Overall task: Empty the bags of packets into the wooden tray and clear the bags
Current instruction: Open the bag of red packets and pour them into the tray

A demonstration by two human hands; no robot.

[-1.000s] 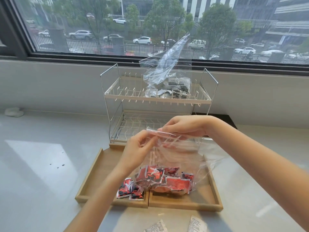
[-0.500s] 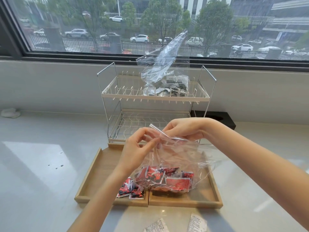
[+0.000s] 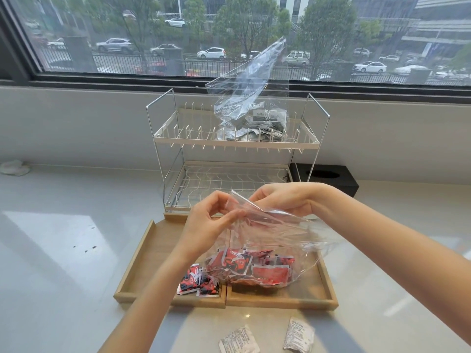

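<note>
Crinkled clear plastic bag (image 3: 275, 233), glossy red foil packets (image 3: 270, 272), matt pale wooden tray (image 3: 142, 261), white-coated wire rack (image 3: 237, 143), glossy white counter (image 3: 63, 250)

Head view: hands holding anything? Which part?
Both hands, left and right, pinch the top opening edge of the clear plastic bag of red packets.

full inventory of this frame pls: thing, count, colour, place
wooden tray: 1, light wood, two compartments, counter centre
clear bag: 1, transparent, red packets inside, over right compartment
loose red packets: 2, red-black, left compartment
wire rack: 1, white, two tiers, behind tray
second bag: 1, clear, grey packets inside, top tier
white packets: 2, counter, near edge
black box: 1, right of rack
left hand: pinching bag mouth
right hand: pinching bag mouth
</note>
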